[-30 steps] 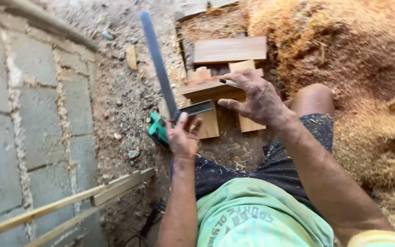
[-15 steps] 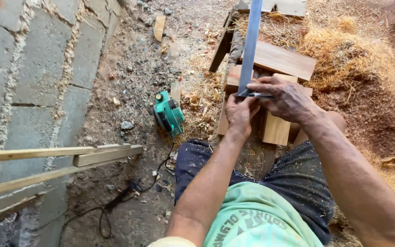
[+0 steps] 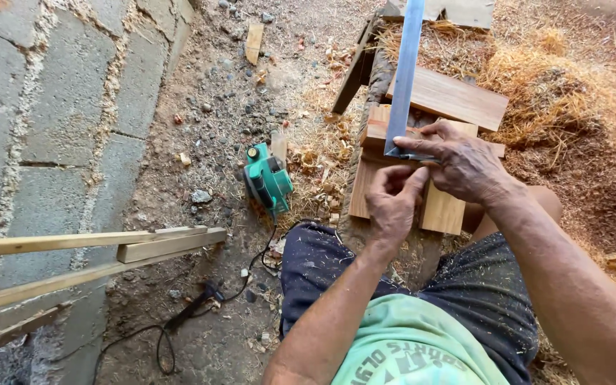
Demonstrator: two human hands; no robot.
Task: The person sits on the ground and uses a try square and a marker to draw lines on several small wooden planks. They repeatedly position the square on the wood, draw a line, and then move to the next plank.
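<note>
right grip: right hand (image 3: 465, 165) lies palm down over the corner of a metal square (image 3: 402, 85), fingers spread and pressing it flat on a wooden block (image 3: 379, 132)
left grip: left hand (image 3: 392, 203) is curled, thumb and fingers pinched near the square's lower edge; what it pinches is too small to tell
metal square: long grey blade runs up and away from the hands, short leg under the right fingers
wooden block: pale, rests on a rough bench (image 3: 365, 107) with more short boards (image 3: 445, 96) stacked just beside and behind
under hands: another light board (image 3: 442, 210) sticks out below the right wrist
person: seated, dark shorts (image 3: 322, 267) dusted with shavings, green shirt (image 3: 408, 353)
ground left: green power planer (image 3: 269, 180) lies near the bench, black cord (image 3: 180, 321) trailing toward the viewer
far left: grey block wall (image 3: 51, 107), long wood strips (image 3: 94, 246) leaning across it
right: heap of sawdust and shavings (image 3: 572, 107) by the bench
</note>
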